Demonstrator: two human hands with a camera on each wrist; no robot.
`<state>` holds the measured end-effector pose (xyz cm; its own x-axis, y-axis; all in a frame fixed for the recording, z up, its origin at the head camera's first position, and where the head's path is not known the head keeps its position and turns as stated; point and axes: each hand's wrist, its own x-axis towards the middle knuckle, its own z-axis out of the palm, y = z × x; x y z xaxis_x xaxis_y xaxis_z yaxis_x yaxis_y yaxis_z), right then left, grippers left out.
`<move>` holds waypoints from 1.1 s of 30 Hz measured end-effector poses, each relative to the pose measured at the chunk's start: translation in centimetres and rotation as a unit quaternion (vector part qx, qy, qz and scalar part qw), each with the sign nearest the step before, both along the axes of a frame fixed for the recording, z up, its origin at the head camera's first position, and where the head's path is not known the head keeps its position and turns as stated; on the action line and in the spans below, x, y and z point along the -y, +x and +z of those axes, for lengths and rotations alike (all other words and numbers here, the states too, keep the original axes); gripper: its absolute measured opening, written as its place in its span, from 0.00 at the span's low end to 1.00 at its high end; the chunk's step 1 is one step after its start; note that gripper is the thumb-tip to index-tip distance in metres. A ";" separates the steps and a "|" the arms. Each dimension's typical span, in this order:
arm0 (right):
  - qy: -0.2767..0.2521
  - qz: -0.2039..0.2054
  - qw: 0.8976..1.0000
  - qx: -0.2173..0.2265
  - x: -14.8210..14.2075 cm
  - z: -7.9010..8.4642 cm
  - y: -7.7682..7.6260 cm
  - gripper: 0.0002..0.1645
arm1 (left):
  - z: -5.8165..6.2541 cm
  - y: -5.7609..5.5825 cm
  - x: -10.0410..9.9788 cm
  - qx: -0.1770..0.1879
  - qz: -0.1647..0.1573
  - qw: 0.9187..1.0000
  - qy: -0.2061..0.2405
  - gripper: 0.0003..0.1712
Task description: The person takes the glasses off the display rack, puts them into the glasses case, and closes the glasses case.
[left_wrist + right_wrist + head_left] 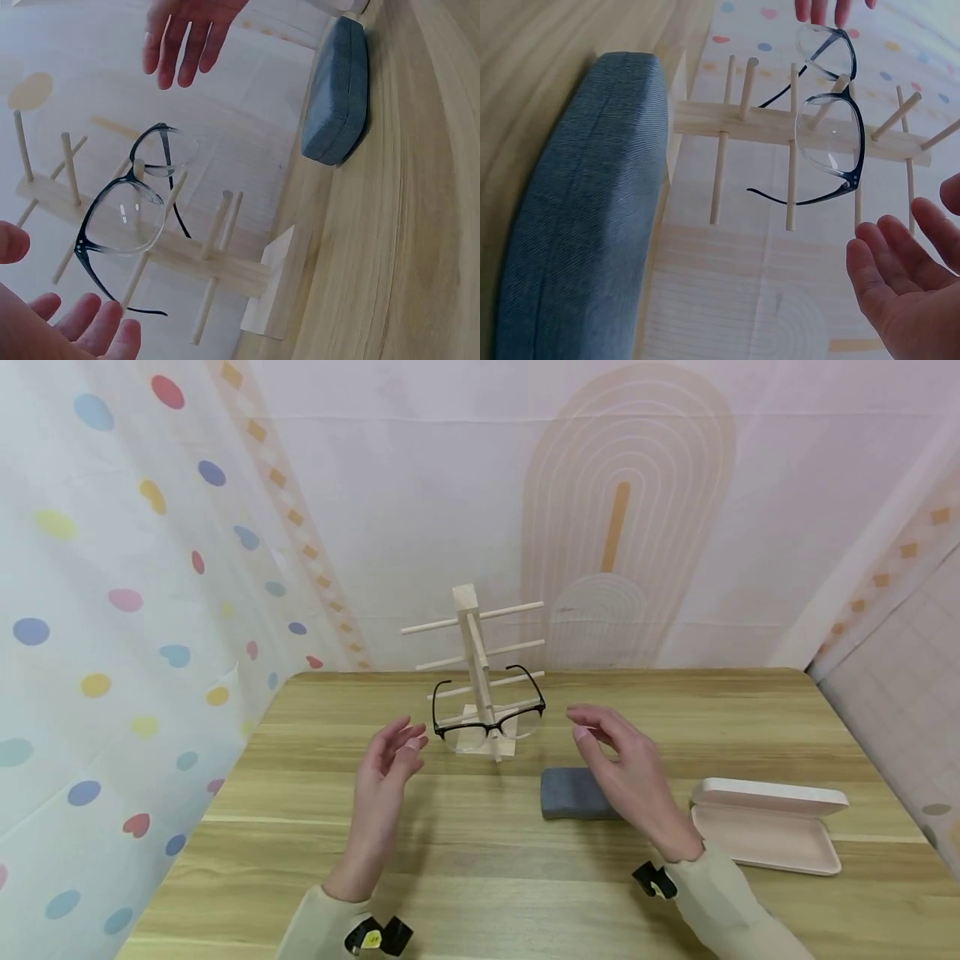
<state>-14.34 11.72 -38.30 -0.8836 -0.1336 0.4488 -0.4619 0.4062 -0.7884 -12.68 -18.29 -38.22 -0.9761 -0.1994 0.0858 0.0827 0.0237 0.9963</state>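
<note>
A pair of glasses (491, 727) with a black upper frame and clear lower rims hangs on a wooden display stand (467, 602), its temples pointing back past the side pegs. To the left of the glasses is my left hand (386, 768), fingers loosely bent and holding nothing. On the other side my right hand (622, 768) hovers over a blue-grey glasses case (570, 793), its fingers also relaxed and apart from the frame. In the left wrist view the fingertips (124, 337) overlap the end of one temple. The glasses' bridge rests at a front peg (831, 101).
An open case (768, 835), white outside and pale pink inside, lies at the right of the wooden table (480, 852). Behind the table hangs a patterned curtain (420, 485), with coloured dots on its left part.
</note>
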 end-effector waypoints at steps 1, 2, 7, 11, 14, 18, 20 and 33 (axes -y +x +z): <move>-0.003 0.003 1.000 0.002 0.1 0.1 -0.2 0.17 | 0.0 -0.1 0.0 0.004 -0.004 1.000 0.007 0.24; -0.004 0.006 1.000 0.005 0.2 0.1 -0.4 0.17 | 0.0 -0.3 0.0 0.007 -0.007 1.000 0.013 0.25; -0.012 0.021 0.999 0.027 0.7 0.1 -1.3 0.21 | 0.0 -0.8 0.1 0.023 -0.016 0.998 0.057 0.26; -0.010 0.018 0.999 0.047 1.2 0.0 -2.0 0.24 | 0.0 -1.2 0.0 0.031 -0.024 0.996 0.078 0.27; -0.010 0.016 0.998 0.059 1.6 0.0 -2.5 0.25 | 0.0 -1.5 -0.1 0.036 -0.026 0.995 0.090 0.26; -0.017 0.015 0.997 0.074 2.1 0.0 -3.1 0.25 | -0.2 -1.9 -0.3 0.035 -0.020 0.993 0.109 0.24; -0.019 0.011 0.996 0.082 2.3 -0.1 -3.3 0.25 | -0.3 -2.1 -0.4 0.032 -0.017 0.993 0.115 0.23; -0.042 -0.001 0.992 0.118 3.1 -0.4 -4.8 0.25 | -0.4 -2.6 -0.9 0.022 -0.007 0.992 0.125 0.21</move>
